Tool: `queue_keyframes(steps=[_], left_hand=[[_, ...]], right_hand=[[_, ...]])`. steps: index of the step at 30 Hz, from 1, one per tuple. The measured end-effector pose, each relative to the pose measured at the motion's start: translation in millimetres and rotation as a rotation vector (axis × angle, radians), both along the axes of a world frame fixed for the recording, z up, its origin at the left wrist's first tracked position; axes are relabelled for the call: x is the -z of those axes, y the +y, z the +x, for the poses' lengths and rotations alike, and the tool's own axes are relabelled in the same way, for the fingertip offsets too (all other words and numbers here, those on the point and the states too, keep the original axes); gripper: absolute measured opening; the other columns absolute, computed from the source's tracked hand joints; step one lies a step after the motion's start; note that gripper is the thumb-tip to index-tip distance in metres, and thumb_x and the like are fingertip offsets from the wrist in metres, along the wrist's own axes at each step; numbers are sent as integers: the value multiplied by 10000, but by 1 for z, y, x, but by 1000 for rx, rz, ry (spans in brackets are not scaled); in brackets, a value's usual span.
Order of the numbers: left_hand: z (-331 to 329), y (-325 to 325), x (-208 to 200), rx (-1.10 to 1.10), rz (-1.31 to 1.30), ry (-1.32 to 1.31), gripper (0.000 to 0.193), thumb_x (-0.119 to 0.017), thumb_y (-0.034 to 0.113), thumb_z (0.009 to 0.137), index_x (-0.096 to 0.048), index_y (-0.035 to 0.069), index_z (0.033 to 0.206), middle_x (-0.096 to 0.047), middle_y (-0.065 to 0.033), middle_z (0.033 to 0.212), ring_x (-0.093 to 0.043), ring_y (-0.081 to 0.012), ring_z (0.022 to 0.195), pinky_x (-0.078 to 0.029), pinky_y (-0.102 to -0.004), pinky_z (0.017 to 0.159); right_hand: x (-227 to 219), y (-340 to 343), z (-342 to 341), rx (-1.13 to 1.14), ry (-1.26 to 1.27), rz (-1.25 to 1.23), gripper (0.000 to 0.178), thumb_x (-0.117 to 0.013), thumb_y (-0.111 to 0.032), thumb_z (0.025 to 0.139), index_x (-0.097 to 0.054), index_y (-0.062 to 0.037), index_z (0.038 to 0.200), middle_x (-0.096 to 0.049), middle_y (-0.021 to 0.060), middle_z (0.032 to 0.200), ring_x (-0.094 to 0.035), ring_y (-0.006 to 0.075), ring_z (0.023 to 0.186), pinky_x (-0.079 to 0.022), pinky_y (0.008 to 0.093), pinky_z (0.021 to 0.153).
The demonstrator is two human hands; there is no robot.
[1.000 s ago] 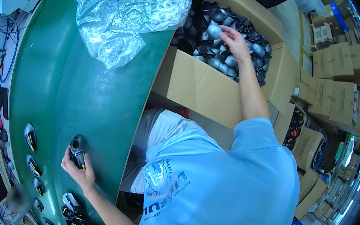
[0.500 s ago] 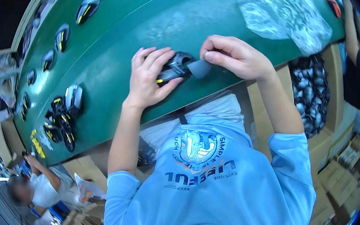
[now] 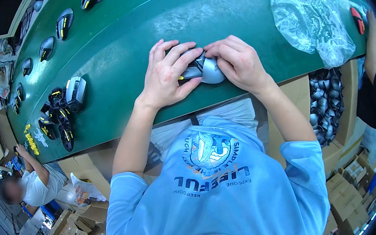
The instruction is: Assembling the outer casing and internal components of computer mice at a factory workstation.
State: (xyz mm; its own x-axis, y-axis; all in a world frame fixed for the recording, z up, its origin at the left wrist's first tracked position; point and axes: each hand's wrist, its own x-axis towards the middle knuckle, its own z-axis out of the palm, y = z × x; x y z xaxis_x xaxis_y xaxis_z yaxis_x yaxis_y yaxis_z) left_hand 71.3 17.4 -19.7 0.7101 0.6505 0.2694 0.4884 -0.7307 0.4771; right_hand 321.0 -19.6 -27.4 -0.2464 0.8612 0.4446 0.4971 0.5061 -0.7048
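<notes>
Vs 0.5 s ago, silver palm shell (image 3: 213, 71) has gone from held tilted off the computer mouse (image 3: 194, 72) to lying against its rear, near the green bench (image 3: 238, 15) edge. L hand (image 3: 165, 78) grasps mouse btwn fingers + thumb; R hand (image 3: 240, 64) has fingers curled round shell. Step: prob. fitting shell; next move likely calls for edges aligned, then even pressure.

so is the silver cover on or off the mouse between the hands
On: the silver cover sits over one end of the mouse body, right hand on it; cannot tell if fully seated.
</notes>
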Motion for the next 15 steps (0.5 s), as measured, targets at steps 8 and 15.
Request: queue_keyframes(steps=[8,15], left_hand=[[13,5,-7,47,52,52,726,-790,466,849,-632,68,1435,-615,-206,1463,-532,-434,1344,-354,-566,1189],[3,2,7,65,184,100,603,-659,294,983,-562,-10,1495,-608,-214,1496,-541,-409,1370,-348,-525,1198]], right_hand=[[15,-2,-8,108,-43,38,251,-681,-81,848,-753,-85,1089,-749,142,1068,-709,358,1025,-581,462,913],[19,-21,-38,364,-254,296,129,-687,-270,896,-648,-151,864,-633,18,835,-658,213,778,-505,377,673]])
